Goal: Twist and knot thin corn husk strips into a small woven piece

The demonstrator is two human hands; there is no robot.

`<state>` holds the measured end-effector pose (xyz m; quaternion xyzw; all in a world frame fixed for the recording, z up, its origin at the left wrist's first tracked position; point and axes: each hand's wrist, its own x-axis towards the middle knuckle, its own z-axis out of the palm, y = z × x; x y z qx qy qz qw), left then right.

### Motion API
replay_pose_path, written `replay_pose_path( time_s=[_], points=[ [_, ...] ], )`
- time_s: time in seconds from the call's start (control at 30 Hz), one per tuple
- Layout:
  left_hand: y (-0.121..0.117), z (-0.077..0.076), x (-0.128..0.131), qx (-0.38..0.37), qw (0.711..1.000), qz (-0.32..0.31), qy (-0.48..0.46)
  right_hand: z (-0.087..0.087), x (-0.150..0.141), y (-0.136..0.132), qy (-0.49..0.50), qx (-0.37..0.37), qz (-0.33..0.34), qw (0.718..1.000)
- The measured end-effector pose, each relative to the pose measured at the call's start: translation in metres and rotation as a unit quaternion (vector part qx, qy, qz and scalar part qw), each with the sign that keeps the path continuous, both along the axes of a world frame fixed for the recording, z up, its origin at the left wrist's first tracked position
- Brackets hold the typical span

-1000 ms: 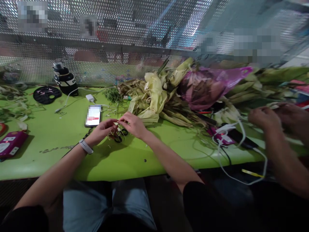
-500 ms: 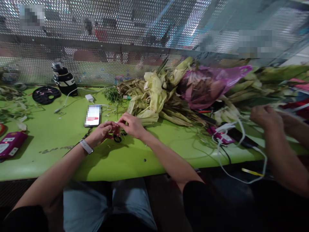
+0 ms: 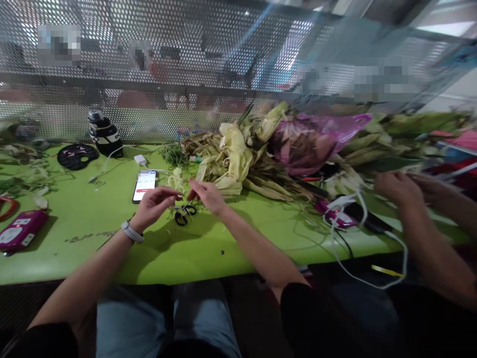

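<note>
My left hand, a pale band on its wrist, and my right hand are raised just above the green table. Both pinch a small pale piece of corn husk held between them. Black-handled scissors lie on the table right under my hands. A big pile of corn husks sits just beyond my right hand.
A phone with a lit screen lies left of my hands, its white charger cable running to the back. A pink plastic bag rests on the husks. Another person's hands work at the right. A black bottle stands by the perforated metal screen.
My hands have lifted slightly off the table and moved apart a little, drawing the husk piece up. The scissors now show beneath them. The view tilted slightly upward.
</note>
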<state>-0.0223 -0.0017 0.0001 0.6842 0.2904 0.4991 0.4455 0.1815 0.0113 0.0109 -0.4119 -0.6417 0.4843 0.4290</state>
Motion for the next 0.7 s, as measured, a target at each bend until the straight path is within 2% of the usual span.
replay_pose_path(
  time_s=[0.07,0.13,0.23,0.3,0.43,0.53,0.6,0.7],
  points=[
    [-0.005,0.002,0.003,0.065,0.995,-0.021,0.077,-0.005,-0.005,0.003,0.063,-0.105,0.071,0.99],
    [-0.01,0.003,0.007,0.095,0.985,-0.052,0.135,-0.009,-0.009,0.007,0.169,-0.164,0.102,0.967],
    [-0.013,0.002,0.011,0.111,0.973,-0.078,0.187,-0.007,-0.008,0.013,0.299,-0.204,0.063,0.93],
    [-0.012,0.0,0.012,0.109,0.974,-0.055,0.191,-0.001,-0.003,0.016,0.337,-0.223,0.05,0.913],
    [-0.005,0.001,0.013,0.062,0.977,0.003,0.205,0.011,0.005,0.019,0.361,-0.201,0.018,0.91],
    [0.0,0.009,0.015,0.007,0.971,-0.005,0.238,0.016,0.009,0.021,0.352,-0.166,0.005,0.921],
    [0.002,0.015,0.019,-0.04,0.981,0.002,0.188,0.019,0.011,0.02,0.34,-0.138,0.003,0.93],
    [0.009,0.018,0.027,-0.076,0.996,0.03,0.039,0.023,0.012,0.016,0.329,-0.088,-0.004,0.94]
  ],
)
